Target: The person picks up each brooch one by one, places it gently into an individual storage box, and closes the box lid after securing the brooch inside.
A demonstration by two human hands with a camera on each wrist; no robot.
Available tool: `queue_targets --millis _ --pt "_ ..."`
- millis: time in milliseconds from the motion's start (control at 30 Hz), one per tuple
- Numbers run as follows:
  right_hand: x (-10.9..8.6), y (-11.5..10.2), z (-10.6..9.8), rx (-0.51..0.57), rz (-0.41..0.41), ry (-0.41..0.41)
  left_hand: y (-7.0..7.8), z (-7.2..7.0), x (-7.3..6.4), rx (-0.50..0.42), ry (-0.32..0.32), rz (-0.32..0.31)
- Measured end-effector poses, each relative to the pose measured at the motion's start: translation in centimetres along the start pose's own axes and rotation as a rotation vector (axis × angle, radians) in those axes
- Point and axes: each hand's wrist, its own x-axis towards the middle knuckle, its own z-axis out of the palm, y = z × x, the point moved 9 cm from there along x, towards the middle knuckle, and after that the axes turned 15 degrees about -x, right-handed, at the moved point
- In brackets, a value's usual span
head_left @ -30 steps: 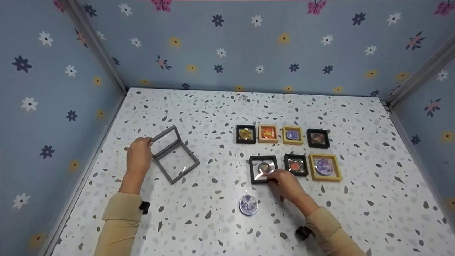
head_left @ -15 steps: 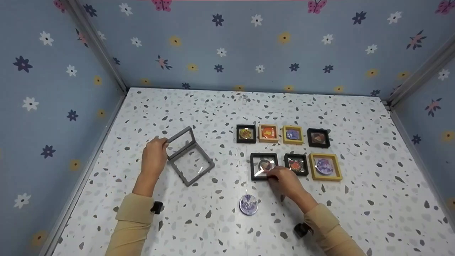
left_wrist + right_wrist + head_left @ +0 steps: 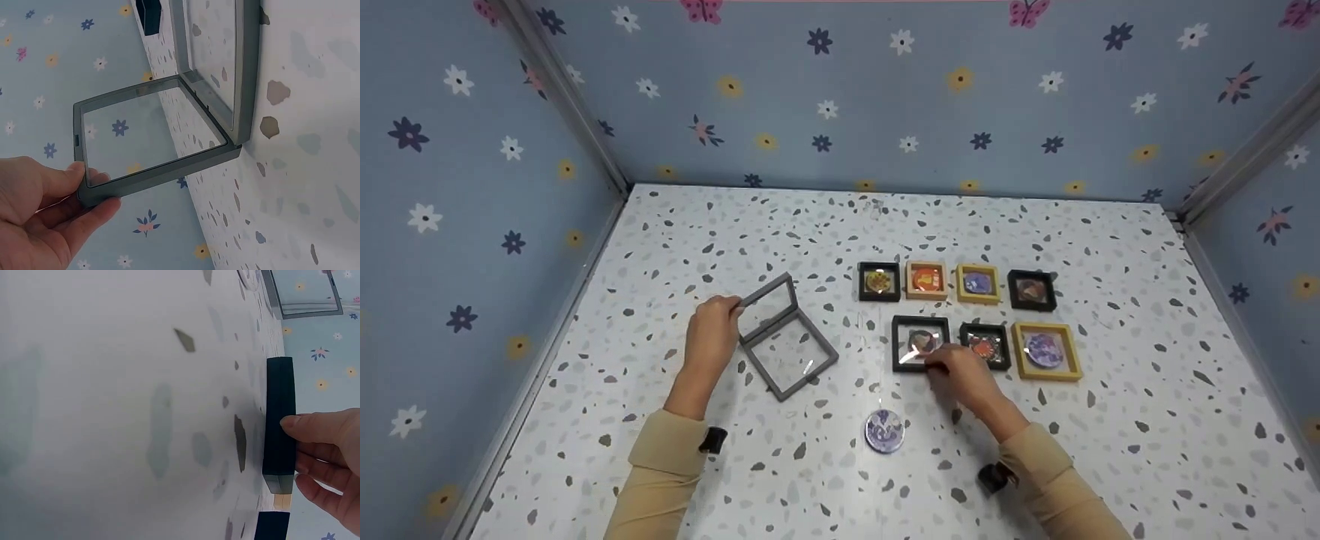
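Observation:
In the head view my left hand (image 3: 712,337) pinches the raised half of a grey hinged display frame (image 3: 801,394). Its thumb and fingers hold one corner of that half, as the left wrist view shows. Clear film fills both halves, and the lower half lies on the table. At the right, my right hand (image 3: 966,379) holds the near right corner of a black display frame (image 3: 896,345), thumb against the side wall (image 3: 279,391). A round badge (image 3: 921,342) shows inside that frame. Nearer me lies a loose purple-and-white round badge (image 3: 884,431).
Beside the right hand are a small black frame (image 3: 1006,349) and a yellow frame (image 3: 1046,376), each with a badge inside. Farther back stands a row of several small framed badges, among them an orange-framed one (image 3: 927,295). Flower-patterned walls (image 3: 870,97) enclose the speckled table (image 3: 780,465).
My left hand has carried the opened grey frame rightward and slightly toward me. The black frame under my right hand has slid a little away from me. The loose badge stays put.

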Motion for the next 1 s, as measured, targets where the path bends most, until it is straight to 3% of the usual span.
queue_targets --millis 267,500,1000 --pt "0.4 0.7 0.3 -0.022 0.038 -0.015 1.2 1.0 -0.3 -0.014 -0.011 0.023" --pt "0.4 0.8 -0.1 0.004 0.049 -0.002 2.5 1.8 -0.9 -0.018 -0.018 0.096" --pt "0.5 0.8 0.2 0.007 0.057 -0.019 4.3 3.5 -1.7 -0.023 -0.043 0.131"
